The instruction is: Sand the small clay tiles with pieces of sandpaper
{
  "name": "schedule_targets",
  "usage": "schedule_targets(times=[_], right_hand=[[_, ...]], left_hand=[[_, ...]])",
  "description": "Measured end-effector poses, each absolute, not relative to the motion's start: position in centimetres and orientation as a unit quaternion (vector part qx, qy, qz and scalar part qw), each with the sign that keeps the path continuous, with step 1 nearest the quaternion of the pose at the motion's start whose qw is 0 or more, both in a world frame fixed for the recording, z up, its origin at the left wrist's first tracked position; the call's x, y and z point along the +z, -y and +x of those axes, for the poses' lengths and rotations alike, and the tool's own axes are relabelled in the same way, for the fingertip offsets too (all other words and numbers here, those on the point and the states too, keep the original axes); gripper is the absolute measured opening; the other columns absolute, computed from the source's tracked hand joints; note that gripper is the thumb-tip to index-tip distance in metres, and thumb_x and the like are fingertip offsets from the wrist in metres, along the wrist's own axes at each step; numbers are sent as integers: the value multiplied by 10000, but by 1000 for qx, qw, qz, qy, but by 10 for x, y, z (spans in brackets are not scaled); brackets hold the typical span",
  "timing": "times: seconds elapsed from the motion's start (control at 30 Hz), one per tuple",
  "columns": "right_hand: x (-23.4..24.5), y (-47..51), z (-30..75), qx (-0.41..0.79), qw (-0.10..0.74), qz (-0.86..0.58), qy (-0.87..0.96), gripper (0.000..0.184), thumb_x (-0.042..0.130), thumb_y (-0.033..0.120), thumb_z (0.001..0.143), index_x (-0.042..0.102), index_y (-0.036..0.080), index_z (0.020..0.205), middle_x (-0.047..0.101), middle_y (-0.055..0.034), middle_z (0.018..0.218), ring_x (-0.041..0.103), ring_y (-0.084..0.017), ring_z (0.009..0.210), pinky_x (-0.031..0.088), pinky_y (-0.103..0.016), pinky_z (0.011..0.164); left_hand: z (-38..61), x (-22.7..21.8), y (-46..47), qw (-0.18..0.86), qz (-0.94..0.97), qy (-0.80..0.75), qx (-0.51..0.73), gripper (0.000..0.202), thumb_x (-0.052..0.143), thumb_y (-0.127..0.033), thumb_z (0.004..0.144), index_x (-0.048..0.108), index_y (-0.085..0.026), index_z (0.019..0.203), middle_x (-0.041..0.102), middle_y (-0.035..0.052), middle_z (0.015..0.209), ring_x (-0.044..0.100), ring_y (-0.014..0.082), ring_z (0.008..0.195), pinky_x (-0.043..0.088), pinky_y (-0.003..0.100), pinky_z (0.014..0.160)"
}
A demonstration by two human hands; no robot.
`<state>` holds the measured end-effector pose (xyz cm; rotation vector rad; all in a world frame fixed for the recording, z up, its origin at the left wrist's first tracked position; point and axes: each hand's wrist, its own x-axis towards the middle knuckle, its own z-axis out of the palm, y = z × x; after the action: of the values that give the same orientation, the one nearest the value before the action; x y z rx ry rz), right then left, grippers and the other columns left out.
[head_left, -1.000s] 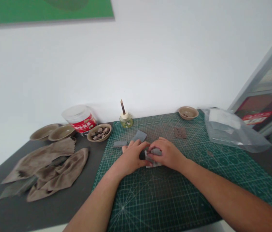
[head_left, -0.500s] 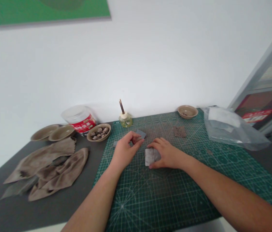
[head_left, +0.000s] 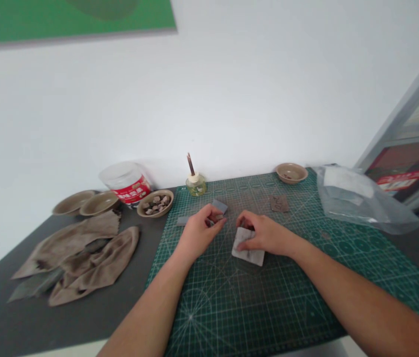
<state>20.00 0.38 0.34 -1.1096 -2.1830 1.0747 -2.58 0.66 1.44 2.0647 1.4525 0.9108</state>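
Note:
My right hand point(head_left: 265, 234) grips a flat pale grey square pad point(head_left: 250, 254) with darker smudges, tilted over the green cutting mat point(head_left: 209, 307). Just left of it, my left hand point(head_left: 202, 229) has thumb and fingers drawn together in a pinch. Something small and light may sit between the fingertips, but its kind is not clear. Behind that hand lies a blue-grey flat piece point(head_left: 219, 206), and another grey strip point(head_left: 182, 221) shows by its knuckles. A brown square piece with dark marks point(head_left: 279, 203) rests farther back on the mat.
On the left are crumpled brown cloths point(head_left: 93, 267), brown bowls point(head_left: 99, 203), a bowl of small stone-like lumps point(head_left: 156, 204) and a red-labelled plastic tub point(head_left: 129, 186). A reed diffuser point(head_left: 196, 185), a shallow bowl point(head_left: 291, 173) and a clear plastic bag point(head_left: 361, 203) stand along the back.
My right hand has turned the grey pad, which now sits at a slant and slightly farther right. My left hand stays pinched in nearly the same place. The whole view has shifted slightly.

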Motion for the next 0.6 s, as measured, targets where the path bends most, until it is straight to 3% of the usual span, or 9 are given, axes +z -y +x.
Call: schedule_targets(times=[0.07, 0.17, 0.37, 0.6], right_hand=[[4, -7, 202, 425, 273, -406, 762, 440, 765, 346, 758, 533, 215, 1109, 657, 19, 811, 606, -147, 682, 419, -251, 592], [3, -9, 200, 432, 345, -399, 731, 450, 774, 352, 756, 536, 220, 1114, 660, 19, 827, 621, -152, 716, 447, -254, 616], [4, -6, 196, 407, 378, -381, 739, 420, 816, 367, 707, 599, 215, 1034, 682, 6, 848, 622, -162, 752, 470, -276, 680], [12, -7, 205, 342, 397, -421, 741, 110, 701, 294, 801, 684, 194, 844, 668, 12, 757, 593, -147, 690, 433, -254, 626]], left_hand=[[-25, 14, -6, 237, 763, -507, 324, 187, 514, -294, 901, 633, -207, 1016, 621, -5, 796, 569, 155, 723, 448, 273, 684], [-23, 15, -4, 255, 800, -454, 299, 266, 410, -201, 924, 673, -207, 959, 627, 22, 908, 590, 167, 875, 451, 296, 825], [-21, 21, 0, 310, 814, -424, 247, 163, 509, -262, 894, 618, -184, 802, 555, -5, 778, 522, 143, 713, 405, 258, 651], [-25, 19, -2, 292, 790, -448, 300, 146, 461, -262, 934, 589, -194, 918, 541, 1, 827, 520, 162, 792, 412, 280, 741]])
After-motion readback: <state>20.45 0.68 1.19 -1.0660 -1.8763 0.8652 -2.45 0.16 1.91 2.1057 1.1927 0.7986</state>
